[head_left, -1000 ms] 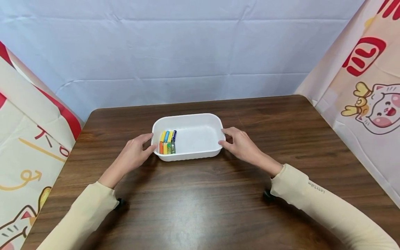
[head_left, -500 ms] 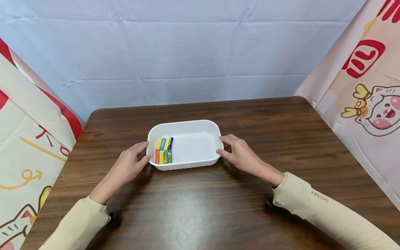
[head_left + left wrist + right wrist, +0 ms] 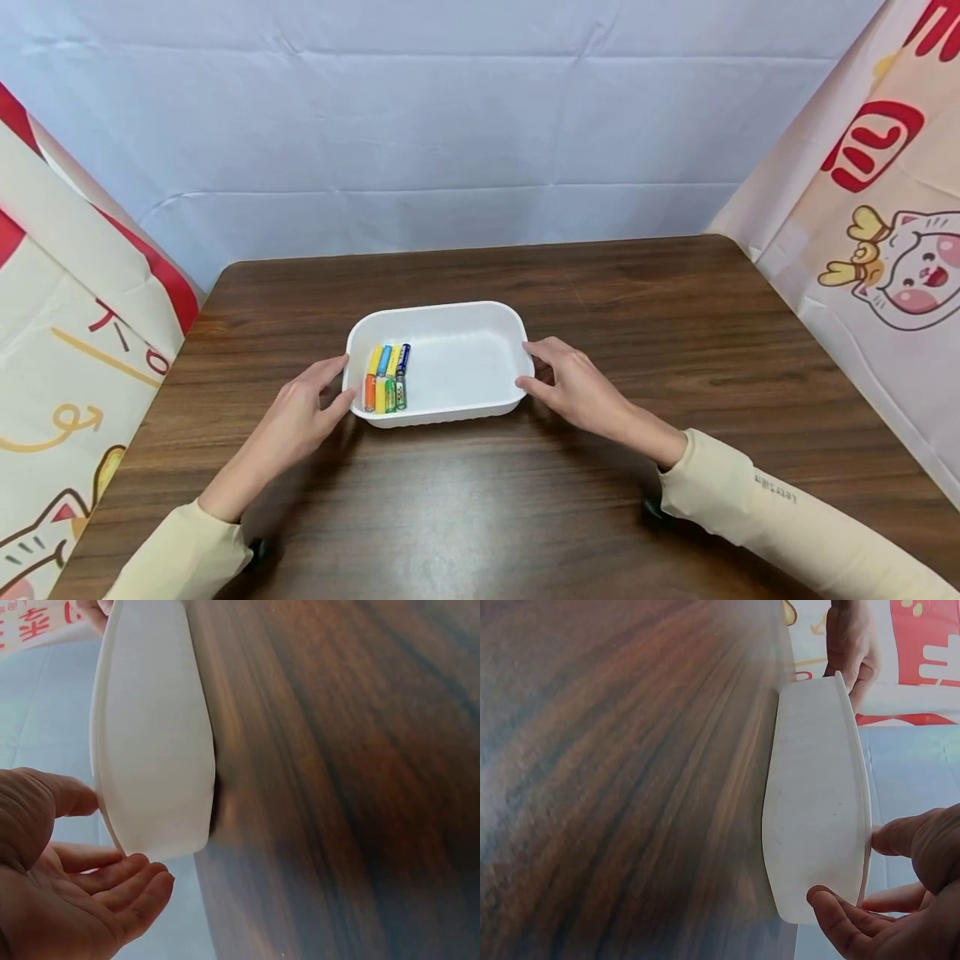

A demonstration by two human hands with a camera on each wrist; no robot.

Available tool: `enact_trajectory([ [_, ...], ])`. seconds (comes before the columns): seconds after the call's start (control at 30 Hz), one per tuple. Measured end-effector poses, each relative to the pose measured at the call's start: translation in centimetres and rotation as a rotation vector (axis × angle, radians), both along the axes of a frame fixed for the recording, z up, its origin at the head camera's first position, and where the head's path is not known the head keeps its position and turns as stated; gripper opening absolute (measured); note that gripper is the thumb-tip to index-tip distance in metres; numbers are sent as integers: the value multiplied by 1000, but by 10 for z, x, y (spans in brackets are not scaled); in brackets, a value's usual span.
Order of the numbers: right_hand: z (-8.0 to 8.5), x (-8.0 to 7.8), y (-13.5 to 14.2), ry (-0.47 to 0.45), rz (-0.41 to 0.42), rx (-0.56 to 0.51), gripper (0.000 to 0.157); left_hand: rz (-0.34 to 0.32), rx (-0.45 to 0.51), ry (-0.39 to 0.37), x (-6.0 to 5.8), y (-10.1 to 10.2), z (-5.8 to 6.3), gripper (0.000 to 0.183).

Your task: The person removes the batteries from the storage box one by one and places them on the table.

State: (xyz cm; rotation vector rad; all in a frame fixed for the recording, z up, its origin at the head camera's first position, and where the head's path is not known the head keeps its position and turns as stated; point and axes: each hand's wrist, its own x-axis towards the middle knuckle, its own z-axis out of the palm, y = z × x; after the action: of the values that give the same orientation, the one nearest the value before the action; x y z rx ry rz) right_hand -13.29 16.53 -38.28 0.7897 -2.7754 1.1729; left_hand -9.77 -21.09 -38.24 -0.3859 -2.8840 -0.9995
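Note:
A white plastic tray [image 3: 465,367] with rounded corners sits low at the table's middle; whether its base touches the wood I cannot tell. Several batteries [image 3: 387,379] stand or lie in two rows at its left end, in yellow, blue, orange and green. My left hand [image 3: 298,408] pinches the tray's left end, thumb at the rim [image 3: 103,802] and fingers beneath the edge. At the opposite end, my right hand [image 3: 581,386] grips the rim likewise, its fingertips [image 3: 825,900] against the outer wall. The wrist views hide the batteries behind the tray's side.
The brown wood-grain table [image 3: 480,517] stretches around the tray, with its back edge near a pale cloth backdrop [image 3: 450,125]. Printed cloths hang at the left [image 3: 82,350] and the right [image 3: 877,275].
The tray has slid toward me and slightly left, with both hands keeping hold of its ends. The batteries stay grouped at its left end.

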Motion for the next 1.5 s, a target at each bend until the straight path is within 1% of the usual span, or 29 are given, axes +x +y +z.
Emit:
enact_trajectory([
  [0.17,-1,5,-1,0,10,-5,50,15,-2,-19,5,-1,-2,53],
  [0.33,-1,8,-2,-5,18,2,52,11,4,-30,9,-2,-2,56],
  [0.5,1,13,-3,-25,28,7,56,9,-4,-50,13,-3,1,57],
  [0.7,0,16,-2,3,47,14,56,9,-14,-94,17,-5,4,60],
  [0.83,0,17,-2,21,50,18,55,3,-21,-101,19,-5,5,61],
  [0.97,1,17,-2,26,47,39,55,-3,-26,-95,20,-6,5,60],
  [1.07,5,18,-4,35,27,91,55,-7,-27,-99,21,-7,5,61],
  [1.13,8,17,-5,51,2,154,57,-10,-31,-105,21,-7,4,62],
  [1.2,11,16,-7,87,-16,226,59,-11,-42,-120,20,-7,4,64],
  [1.3,16,14,-12,160,-11,304,61,-20,-61,-135,18,-7,2,66],
  [1.37,18,13,-17,223,8,317,60,-27,-65,-151,17,-8,2,68],
  [1.43,19,12,-23,275,29,302,58,-34,-64,-161,15,-8,1,69],
  [1.5,20,10,-29,303,46,285,56,-32,-63,-180,14,-9,2,71],
])
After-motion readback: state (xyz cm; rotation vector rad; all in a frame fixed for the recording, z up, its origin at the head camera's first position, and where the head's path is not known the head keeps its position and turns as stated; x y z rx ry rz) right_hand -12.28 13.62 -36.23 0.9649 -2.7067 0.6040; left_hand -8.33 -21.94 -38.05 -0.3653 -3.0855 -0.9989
